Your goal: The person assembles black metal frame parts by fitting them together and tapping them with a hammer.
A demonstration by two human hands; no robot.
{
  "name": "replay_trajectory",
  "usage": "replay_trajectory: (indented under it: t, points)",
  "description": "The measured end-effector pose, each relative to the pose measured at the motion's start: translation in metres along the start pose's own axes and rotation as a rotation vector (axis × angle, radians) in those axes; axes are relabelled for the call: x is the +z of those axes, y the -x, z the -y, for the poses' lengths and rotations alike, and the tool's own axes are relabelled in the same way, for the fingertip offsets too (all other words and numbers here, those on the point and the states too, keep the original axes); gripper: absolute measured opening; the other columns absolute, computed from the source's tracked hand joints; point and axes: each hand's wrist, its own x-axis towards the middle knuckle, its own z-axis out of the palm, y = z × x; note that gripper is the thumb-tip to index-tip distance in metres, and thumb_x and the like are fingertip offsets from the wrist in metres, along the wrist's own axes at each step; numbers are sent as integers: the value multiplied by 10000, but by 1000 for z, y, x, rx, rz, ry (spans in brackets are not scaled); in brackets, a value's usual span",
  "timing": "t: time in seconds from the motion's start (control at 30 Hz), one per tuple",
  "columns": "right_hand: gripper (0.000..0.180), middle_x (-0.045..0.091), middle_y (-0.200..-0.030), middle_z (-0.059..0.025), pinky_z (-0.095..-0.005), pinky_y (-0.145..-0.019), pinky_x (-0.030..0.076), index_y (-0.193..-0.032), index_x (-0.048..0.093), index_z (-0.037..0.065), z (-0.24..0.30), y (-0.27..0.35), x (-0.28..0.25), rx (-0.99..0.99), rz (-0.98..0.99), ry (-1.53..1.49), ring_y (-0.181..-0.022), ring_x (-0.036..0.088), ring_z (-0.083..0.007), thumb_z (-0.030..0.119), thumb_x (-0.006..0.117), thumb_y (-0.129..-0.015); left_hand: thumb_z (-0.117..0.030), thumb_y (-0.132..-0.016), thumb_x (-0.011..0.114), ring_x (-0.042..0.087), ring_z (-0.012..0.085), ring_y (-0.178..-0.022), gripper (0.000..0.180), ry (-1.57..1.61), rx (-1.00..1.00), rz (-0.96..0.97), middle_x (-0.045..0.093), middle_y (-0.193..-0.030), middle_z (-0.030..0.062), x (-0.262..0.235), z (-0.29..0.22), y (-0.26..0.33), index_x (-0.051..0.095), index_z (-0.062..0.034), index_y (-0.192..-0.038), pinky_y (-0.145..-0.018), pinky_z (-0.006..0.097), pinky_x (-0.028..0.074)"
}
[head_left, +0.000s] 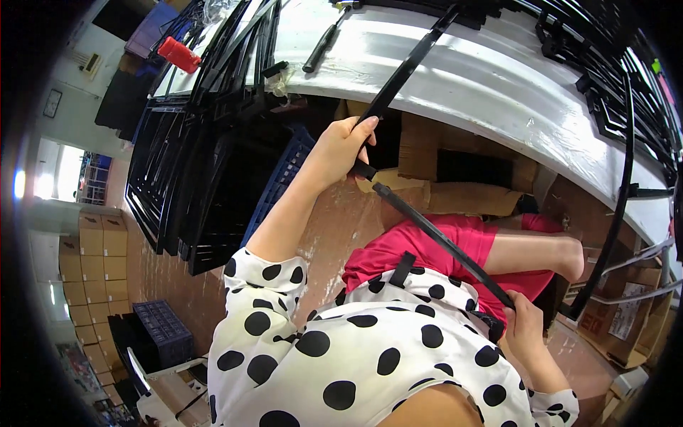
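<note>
My left hand (pixel 340 151) is closed around a long black metal bar (pixel 409 67) near its lower end. The bar slants up to the right, its far end over the white-covered table. In my right hand (pixel 525 326), by my right hip, a thinner black strip (pixel 441 238) is gripped at its near end. The strip runs up across my lap, and its far tip lies close to the bar's lower end below my left hand. Whether the two ends touch, I cannot tell.
The table (pixel 498 92) carries a black-handled tool (pixel 326 44), a red bottle (pixel 179 55) and piles of black frame parts (pixel 612 92). Black frames (pixel 178 171) lean at its left. Cardboard boxes (pixel 420 153) sit underneath. A blue crate (pixel 281 181) stands near my left forearm.
</note>
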Motion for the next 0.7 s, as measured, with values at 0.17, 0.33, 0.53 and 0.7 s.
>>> replay_trajectory:
  t: [0.17, 0.33, 0.53, 0.7]
  points:
    - [265, 577, -853, -182, -420, -645, 474, -1049, 508, -25, -3, -3, 5, -48, -34, 52, -764, 592, -376, 8, 567, -792, -349, -961, 443, 495, 136, -360, 411, -6, -7, -23, 505, -480, 48, 4, -2, 4, 520, -5, -750, -335, 266, 386]
    - [269, 576, -847, -181, -415, -641, 473, -1049, 514, -27, -3, -5, 4, -54, -76, 41, -758, 593, -371, 4, 571, -788, -359, -959, 453, 470, 112, -366, 396, 3, -2, -25, 510, -488, 30, 4, -2, 3, 525, -27, -756, -344, 244, 362]
    - [261, 572, -841, -175, -408, -638, 471, -1039, 527, -22, -3, -7, 4, -44, -83, 81, -750, 590, -365, 12, 576, -785, -374, -955, 463, 446, 91, -372, 385, 9, -30, -31, 511, -498, 11, 4, -3, 2, 532, -45, -765, -360, 228, 345]
    - [221, 570, -842, -182, -404, -651, 472, -1047, 527, -22, 4, -9, -1, -27, -79, 134, -761, 591, -367, 28, 538, -832, -375, -955, 461, 450, 100, -372, 392, -10, -50, -52, 502, -492, 13, 4, -4, 3, 536, -46, -757, -362, 242, 356]
